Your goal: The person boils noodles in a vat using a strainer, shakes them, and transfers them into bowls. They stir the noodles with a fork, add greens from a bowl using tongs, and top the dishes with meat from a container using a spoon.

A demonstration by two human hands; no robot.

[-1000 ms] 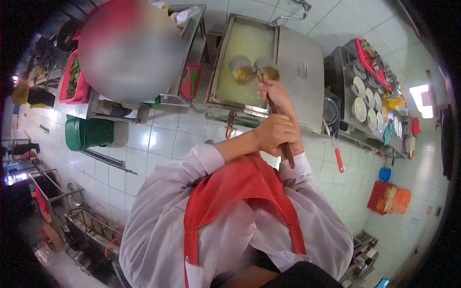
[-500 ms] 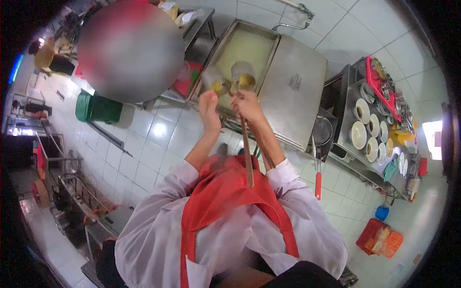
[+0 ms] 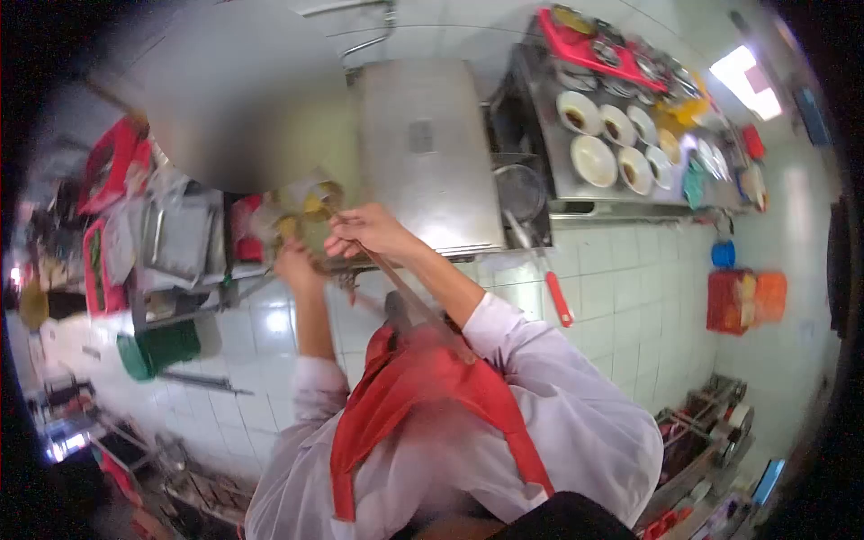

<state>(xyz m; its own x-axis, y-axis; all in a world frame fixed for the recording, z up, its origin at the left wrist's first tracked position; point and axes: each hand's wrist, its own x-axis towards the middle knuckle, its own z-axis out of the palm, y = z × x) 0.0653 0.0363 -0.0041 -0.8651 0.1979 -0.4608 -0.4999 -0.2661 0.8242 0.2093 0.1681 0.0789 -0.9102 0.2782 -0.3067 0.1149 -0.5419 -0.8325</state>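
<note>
My right hand (image 3: 369, 232) is closed around a long brown handle (image 3: 405, 292) that slants down across my red apron. Beyond its knuckles, at the handle's far end, a cup-shaped strainer (image 3: 321, 200) with yellow food in it is over a vat of pale liquid (image 3: 337, 148). My left hand (image 3: 297, 264) is at the vat's front edge, fingers curled just below a second cup with yellow food (image 3: 286, 227). Blur hides what the left fingers grip. A large grey blur covers the vat's left part.
A flat steel lid (image 3: 423, 153) lies right of the vat. Beside it hangs a round mesh skimmer (image 3: 519, 191) with a red handle. Several white bowls (image 3: 594, 162), some with dark sauce, stand on a steel table at right. Metal trays (image 3: 180, 238) and a green bin (image 3: 157, 349) are at left.
The view has turned right, so the vat and both hands appear farther left. My left hand is now lower than my right. The strainer and second cup are still close together by the vat.
</note>
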